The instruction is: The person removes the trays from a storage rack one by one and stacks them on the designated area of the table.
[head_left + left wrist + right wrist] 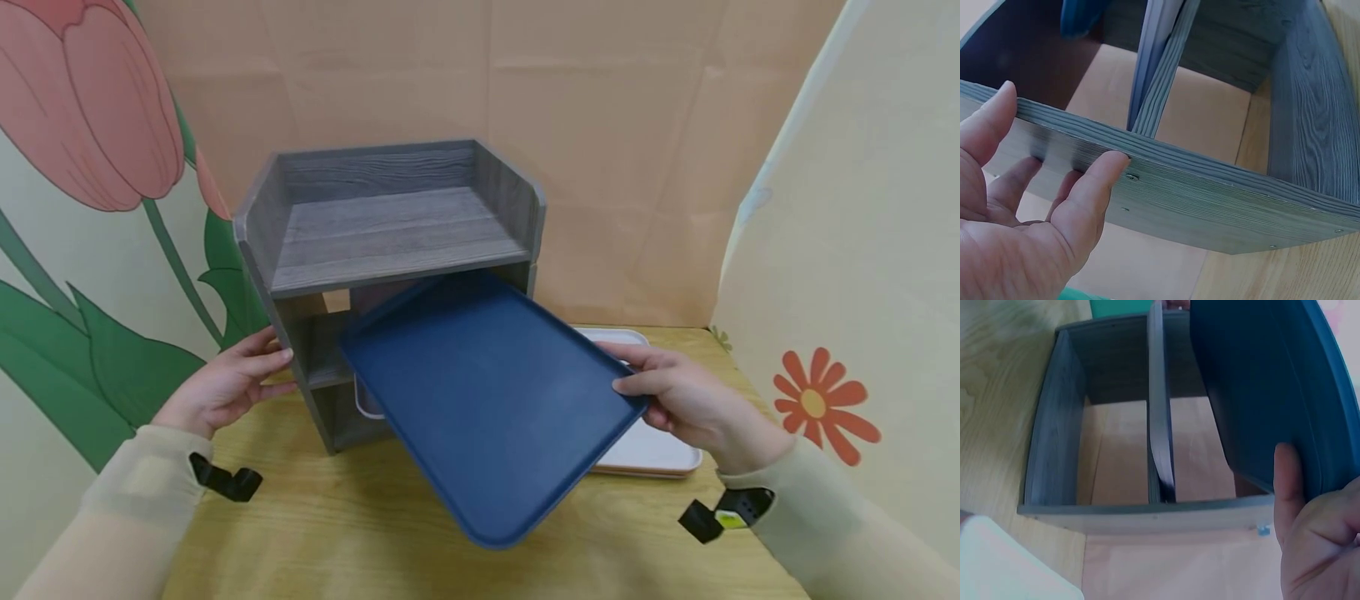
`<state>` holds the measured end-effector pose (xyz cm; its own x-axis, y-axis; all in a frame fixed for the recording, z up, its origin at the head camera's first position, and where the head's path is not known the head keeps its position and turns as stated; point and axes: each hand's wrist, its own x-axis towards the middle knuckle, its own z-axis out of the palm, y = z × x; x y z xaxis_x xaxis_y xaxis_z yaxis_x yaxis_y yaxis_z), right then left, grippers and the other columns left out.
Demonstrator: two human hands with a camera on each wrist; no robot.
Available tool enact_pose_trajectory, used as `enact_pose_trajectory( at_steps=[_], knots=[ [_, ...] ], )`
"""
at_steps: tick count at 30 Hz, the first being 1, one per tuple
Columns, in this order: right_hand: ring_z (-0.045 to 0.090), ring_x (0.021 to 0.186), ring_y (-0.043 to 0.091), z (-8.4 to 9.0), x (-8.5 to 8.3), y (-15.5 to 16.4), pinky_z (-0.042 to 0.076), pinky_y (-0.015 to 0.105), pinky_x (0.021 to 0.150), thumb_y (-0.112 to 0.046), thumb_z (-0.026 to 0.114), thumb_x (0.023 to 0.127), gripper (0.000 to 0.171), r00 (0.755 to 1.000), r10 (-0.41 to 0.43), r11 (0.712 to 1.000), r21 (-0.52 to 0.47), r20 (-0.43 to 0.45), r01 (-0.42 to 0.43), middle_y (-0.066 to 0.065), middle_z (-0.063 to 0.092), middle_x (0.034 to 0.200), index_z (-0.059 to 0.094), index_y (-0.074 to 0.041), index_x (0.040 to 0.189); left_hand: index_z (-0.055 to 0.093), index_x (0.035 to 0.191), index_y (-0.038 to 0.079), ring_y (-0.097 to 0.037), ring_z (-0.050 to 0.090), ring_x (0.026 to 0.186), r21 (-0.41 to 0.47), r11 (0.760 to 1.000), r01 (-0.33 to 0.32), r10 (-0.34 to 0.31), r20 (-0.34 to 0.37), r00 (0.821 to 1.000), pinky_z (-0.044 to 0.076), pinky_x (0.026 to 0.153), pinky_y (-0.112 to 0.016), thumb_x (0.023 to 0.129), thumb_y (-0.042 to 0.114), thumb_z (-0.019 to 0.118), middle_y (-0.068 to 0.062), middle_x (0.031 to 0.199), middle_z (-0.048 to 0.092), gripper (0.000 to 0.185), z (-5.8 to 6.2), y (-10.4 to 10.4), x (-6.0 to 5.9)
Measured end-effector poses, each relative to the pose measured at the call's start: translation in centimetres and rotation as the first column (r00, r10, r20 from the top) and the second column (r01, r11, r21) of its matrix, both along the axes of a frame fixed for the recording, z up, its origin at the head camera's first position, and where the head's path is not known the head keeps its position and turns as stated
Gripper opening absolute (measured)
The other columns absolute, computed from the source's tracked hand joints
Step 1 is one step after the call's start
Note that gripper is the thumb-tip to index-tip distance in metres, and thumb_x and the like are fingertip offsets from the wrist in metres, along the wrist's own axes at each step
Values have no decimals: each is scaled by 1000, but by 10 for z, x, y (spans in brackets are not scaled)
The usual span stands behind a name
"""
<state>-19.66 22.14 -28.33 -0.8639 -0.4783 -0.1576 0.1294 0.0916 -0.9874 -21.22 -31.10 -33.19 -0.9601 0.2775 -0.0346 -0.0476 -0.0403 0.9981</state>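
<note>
A dark blue rectangular tray is held tilted by my right hand, which pinches its right corner between thumb and fingers. The tray's far corner reaches into the upper opening of a grey wood-grain shelf unit, while its near corner hangs over the table. My left hand is at the unit's left side panel, fingers loosely spread and fingertips against it. On the middle board lies a pale tray, mostly hidden by the blue one in the head view.
A white tray lies on a brown-edged one on the wooden table, right of the unit and partly behind the blue tray. A peach backdrop stands behind, with flower-printed panels at both sides.
</note>
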Motion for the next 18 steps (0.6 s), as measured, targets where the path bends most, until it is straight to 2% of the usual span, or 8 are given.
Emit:
enact_pose_trajectory(
  at_steps=[4,8,14,18],
  knots=[
    [42,42,7,2,-1,10,33,18,40,-3,58,94,49,999,25,1000,10,-44,-24,6,70,107,54,-25,137,2,155,7,-12,55,113,-8,1000,-4,4,4,1000,53,89,-32,101,14,51,-16,144,23,73,0,0,0],
    [45,43,7,4,-2,20,22,24,37,-2,56,94,47,995,74,997,3,-73,-74,7,71,105,61,-32,130,2,155,8,-11,55,112,-4,1000,-11,11,19,1000,52,89,-32,101,14,51,-18,147,19,73,0,0,-1],
    [59,54,10,6,-1,32,11,37,41,0,54,96,48,988,124,992,-5,-93,-125,5,70,109,60,-31,132,2,155,9,-13,56,112,-2,1000,-13,13,25,1000,53,89,-32,101,14,52,-18,144,24,74,0,0,-2],
    [55,50,11,6,0,40,9,40,42,1,51,97,49,985,140,990,4,-101,-140,6,70,111,60,-32,132,3,155,8,-14,56,112,-5,1000,-10,10,23,1000,53,89,-33,101,14,51,-16,141,29,73,0,0,-2]
  ],
)
